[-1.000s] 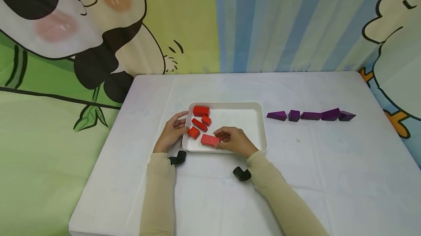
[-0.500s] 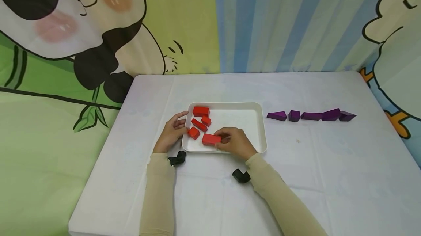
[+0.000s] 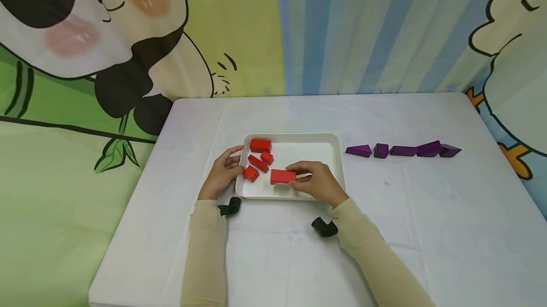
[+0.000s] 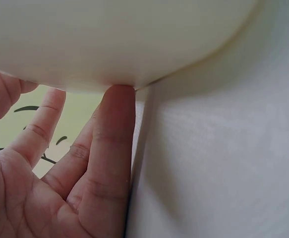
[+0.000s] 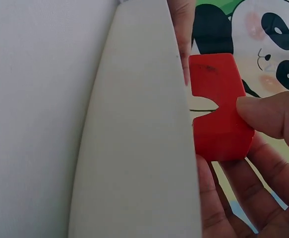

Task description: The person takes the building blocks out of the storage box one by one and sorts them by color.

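My right hand pinches a red arch block between thumb and fingers, over the front middle of a white tray. A shadow lies under the block, which looks raised off the tray. In the right wrist view, the red arch block shows a rounded notch in one side; the tray's outer wall hides part of the fingers. My left hand holds the tray's left wall, its thumb at the rim. Several other red blocks lie at the tray's left, a cube-like one beside that thumb.
Right of the tray, several purple blocks stand in a row on the white-covered table. A black angled piece sits by each wrist, the left one and the right one. A cartoon-printed curtain hangs behind.
My right hand has lifted the red arch block and carried it a little to the right and away from the tray's front wall. The left hand stays at the tray.
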The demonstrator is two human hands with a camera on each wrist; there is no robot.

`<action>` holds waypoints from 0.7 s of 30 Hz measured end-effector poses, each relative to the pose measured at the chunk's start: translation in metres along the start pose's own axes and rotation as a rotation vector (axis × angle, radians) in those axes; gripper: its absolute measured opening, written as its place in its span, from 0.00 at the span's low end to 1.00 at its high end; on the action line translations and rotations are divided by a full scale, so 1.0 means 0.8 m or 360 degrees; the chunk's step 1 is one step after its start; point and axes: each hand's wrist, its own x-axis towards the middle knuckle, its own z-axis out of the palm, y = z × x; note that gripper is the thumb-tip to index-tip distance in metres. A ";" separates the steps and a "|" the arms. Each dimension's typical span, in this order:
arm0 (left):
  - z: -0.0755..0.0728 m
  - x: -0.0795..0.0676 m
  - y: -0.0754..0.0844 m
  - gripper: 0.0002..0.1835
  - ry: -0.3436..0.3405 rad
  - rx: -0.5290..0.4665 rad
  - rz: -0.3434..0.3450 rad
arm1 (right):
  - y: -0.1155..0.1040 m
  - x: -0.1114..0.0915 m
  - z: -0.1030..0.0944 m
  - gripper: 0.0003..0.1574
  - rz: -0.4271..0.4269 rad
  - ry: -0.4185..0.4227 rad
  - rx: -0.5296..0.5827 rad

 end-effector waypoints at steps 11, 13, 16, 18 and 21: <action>-0.002 0.002 -0.004 0.36 -0.0008 0.0004 -0.0016 | 0.005 -0.020 -0.040 0.23 -0.0094 0.0019 -0.0007; -0.002 0.002 -0.003 0.36 -0.0009 0.0005 -0.0016 | 0.007 -0.024 -0.049 0.24 -0.0094 0.0030 -0.0018; -0.001 0.001 -0.003 0.36 -0.0011 0.0013 -0.0016 | 0.010 -0.031 -0.062 0.25 -0.0090 0.0052 -0.0071; -0.001 0.001 -0.002 0.36 -0.0015 0.0014 -0.0008 | 0.012 -0.034 -0.070 0.24 -0.0088 0.0071 -0.0111; -0.001 0.001 -0.002 0.36 -0.0021 0.0020 0.0003 | 0.014 -0.041 -0.082 0.24 -0.0085 0.0100 -0.0142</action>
